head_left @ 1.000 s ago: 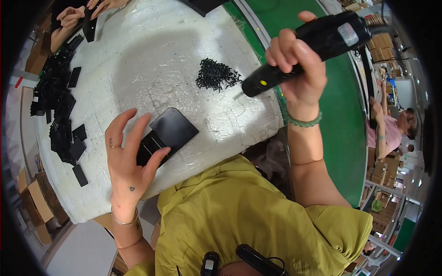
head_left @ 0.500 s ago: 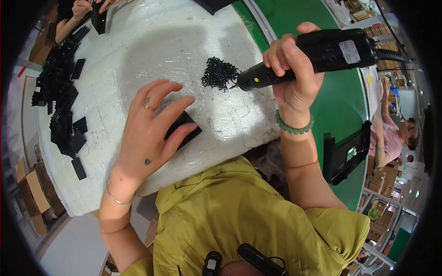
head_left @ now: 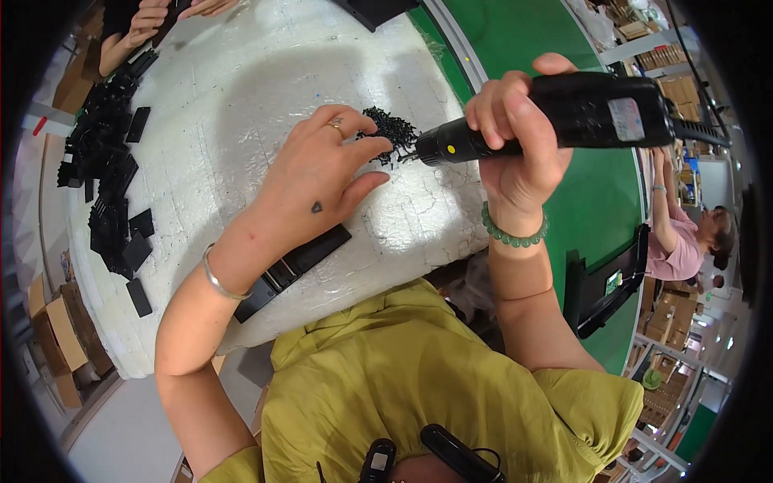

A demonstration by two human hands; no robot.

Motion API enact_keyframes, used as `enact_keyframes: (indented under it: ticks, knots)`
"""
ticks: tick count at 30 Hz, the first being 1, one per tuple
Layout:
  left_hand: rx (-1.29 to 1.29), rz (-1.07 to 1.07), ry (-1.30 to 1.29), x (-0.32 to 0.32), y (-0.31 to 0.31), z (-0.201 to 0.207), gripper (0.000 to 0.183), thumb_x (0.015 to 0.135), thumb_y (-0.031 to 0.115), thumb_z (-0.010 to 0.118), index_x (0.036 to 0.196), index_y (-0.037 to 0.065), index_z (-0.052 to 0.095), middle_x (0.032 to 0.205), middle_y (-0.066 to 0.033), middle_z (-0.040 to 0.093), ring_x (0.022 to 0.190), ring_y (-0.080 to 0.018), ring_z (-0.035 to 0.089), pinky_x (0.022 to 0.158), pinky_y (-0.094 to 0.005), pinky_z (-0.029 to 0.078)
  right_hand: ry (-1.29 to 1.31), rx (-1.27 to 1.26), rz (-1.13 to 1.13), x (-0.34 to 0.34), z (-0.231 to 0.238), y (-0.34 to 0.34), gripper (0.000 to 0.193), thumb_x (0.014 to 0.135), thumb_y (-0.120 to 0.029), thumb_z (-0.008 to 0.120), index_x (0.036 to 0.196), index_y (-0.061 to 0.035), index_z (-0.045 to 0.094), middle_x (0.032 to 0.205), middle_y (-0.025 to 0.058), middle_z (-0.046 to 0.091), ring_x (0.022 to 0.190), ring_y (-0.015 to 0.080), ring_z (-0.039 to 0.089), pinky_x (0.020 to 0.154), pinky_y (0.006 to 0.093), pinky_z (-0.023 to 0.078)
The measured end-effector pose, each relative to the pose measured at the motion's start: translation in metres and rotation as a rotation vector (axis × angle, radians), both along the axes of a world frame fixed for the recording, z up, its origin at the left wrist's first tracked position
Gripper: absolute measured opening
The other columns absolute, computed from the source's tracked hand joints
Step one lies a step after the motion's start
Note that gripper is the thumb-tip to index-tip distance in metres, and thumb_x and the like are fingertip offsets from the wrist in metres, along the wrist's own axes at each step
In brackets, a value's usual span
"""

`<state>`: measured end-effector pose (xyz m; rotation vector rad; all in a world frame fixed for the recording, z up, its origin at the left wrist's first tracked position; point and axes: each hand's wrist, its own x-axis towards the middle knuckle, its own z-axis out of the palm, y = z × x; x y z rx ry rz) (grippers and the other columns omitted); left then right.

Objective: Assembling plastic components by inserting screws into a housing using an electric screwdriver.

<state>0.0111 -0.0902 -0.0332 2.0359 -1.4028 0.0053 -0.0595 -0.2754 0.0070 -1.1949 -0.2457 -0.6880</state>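
A black electric screwdriver is gripped in my right hand, held level with its bit pointing left. The bit's tip is at the right edge of a heap of small black screws. My left hand is over the near left side of that heap, fingers curved and apart; I see nothing in them. Below the left palm and wrist lies a long black plastic part with a slot in its middle; the wrist covers some of it.
The work surface is a white, film-wrapped slab. A jumbled row of black plastic parts lines its left edge. At the top left, a co-worker's hands hold a black part. A black housing lies on the green surface at right.
My left hand has moved right and away from me, off the black plastic part to the screws, baring more of the part. The screwdriver has shifted slightly toward me and right.
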Motion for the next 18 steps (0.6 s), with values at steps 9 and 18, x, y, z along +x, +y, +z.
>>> enact_keyframes:
  ticks: [9,18]
  knots:
    - [-0.128,-0.008,-0.052,0.008,-0.02,-0.016,0.014,0.076,0.014,0.07,0.088,0.008,0.07,0.095,-0.0008,0.066,0.105,-0.0239,0.053,0.089,-0.0386,0.042,-0.114,0.025,0.048,-0.007,0.019,0.007,0.04,0.08,-0.002,0.055,0.117,-0.0046,0.039,0.063,0.0036,0.046,0.048,0.0121,0.042,0.05,0.0287,0.04]
    - [-0.255,0.033,-0.053,0.007,-0.01,-0.006,0.016,0.07,0.007,0.073,0.083,0.004,0.066,0.089,-0.0044,0.067,0.094,-0.0265,0.06,0.077,-0.035,0.05,-0.201,-0.089,0.153,-0.01,0.03,0.011,0.041,0.083,-0.005,0.05,0.122,-0.0134,0.04,0.061,-0.0022,0.04,0.05,0.0091,0.039,0.057,0.0274,0.038]
